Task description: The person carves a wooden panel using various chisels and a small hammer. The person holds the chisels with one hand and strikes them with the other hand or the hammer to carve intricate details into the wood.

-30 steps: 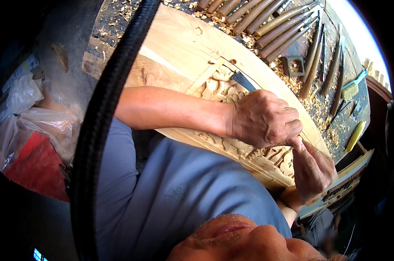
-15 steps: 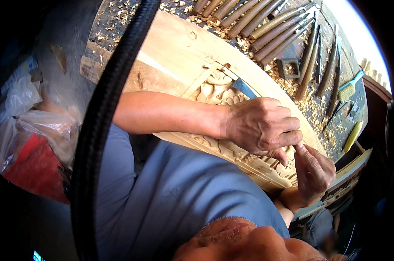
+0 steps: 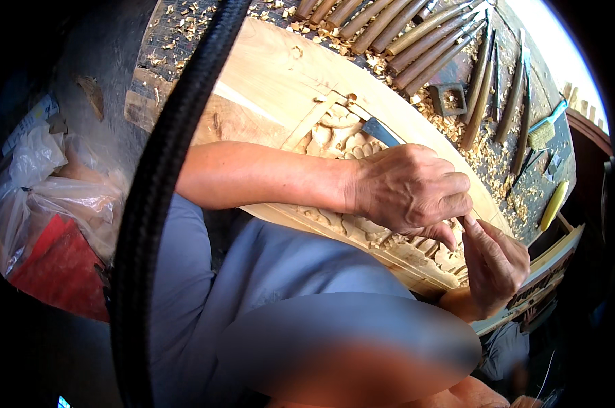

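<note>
My left hand [image 3: 416, 187] reaches in from the left over a carved wooden panel [image 3: 253, 75], back upward, fingers curled and thumb hanging loose. From the lower right, my right hand [image 3: 494, 265] pinches thumb and forefinger together against the curled left fingertips. Whatever lies between the fingers is too hidden to name. A flat blue-grey metal blade [image 3: 381, 132] shows past the knuckles of the left hand, over the panel. The rest of that tool is covered, and whether the left hand holds it is unclear. Leafy relief carving [image 3: 331, 136] partly shows around both hands.
Several wooden-handled carving tools [image 3: 423, 47] lie fanned along the far side. A small square block with a hollow [image 3: 448, 100], a brush [image 3: 544, 132] and a yellow object [image 3: 554, 205] sit among wood chips [image 3: 487, 170]. Plastic bags [image 3: 76, 197] rest at left; a dark strap [image 3: 165, 183] crosses the view.
Both hands keep their closed poses and stay together. The right hand has shifted slightly to the right, and the whole view has moved a little.
</note>
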`<state>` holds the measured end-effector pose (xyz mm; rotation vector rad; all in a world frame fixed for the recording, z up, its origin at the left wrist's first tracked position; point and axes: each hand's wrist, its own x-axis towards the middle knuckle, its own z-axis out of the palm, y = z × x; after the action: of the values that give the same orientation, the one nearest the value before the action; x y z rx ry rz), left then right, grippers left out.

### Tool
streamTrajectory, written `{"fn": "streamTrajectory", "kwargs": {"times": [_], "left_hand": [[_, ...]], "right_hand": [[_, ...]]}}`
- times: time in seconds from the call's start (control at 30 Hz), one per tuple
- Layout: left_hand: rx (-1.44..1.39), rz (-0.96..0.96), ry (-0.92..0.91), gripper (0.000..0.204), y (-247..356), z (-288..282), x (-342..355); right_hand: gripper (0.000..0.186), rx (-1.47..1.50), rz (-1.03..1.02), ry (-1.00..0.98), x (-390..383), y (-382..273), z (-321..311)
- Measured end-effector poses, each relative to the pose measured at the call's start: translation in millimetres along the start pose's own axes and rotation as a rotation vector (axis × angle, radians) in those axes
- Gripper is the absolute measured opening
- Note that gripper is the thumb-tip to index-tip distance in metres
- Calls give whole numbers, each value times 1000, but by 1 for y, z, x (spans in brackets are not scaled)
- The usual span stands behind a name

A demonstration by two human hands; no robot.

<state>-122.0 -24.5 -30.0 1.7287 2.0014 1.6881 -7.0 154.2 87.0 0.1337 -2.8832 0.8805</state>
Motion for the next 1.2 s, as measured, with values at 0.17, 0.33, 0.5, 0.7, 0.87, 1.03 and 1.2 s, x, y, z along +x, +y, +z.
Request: {"fn": "streamTrajectory", "kwargs": {"times": [0.17, 0.33, 0.5, 0.7, 0.87, 1.03, 1.2], "left_hand": [[49, -50, 42, 50, 1, -1, -2], [170, -137, 69, 52, 2, -2, -4], [69, -43, -9, 49, 3, -7, -3], [-26, 60, -23, 65, -1, 1, -2], [-31, 56, -7, 68, -2, 1, -2], [-10, 16, -5, 57, 0, 0, 0], [19, -8, -6, 46, 1, 0, 2]], "right_hand": [[30, -1, 3, -26, 1, 3, 6], [28, 27, -23, 7, 3, 5, 19], [33, 16, 52, -12, 0, -5, 5], [39, 6, 4, -118, 0, 3, -16], [41, -9, 0, -119, 7, -3, -19], [36, -7, 20, -76, 8, -3, -15], [32, -15, 20, -13, 6, 1, -7]]}}
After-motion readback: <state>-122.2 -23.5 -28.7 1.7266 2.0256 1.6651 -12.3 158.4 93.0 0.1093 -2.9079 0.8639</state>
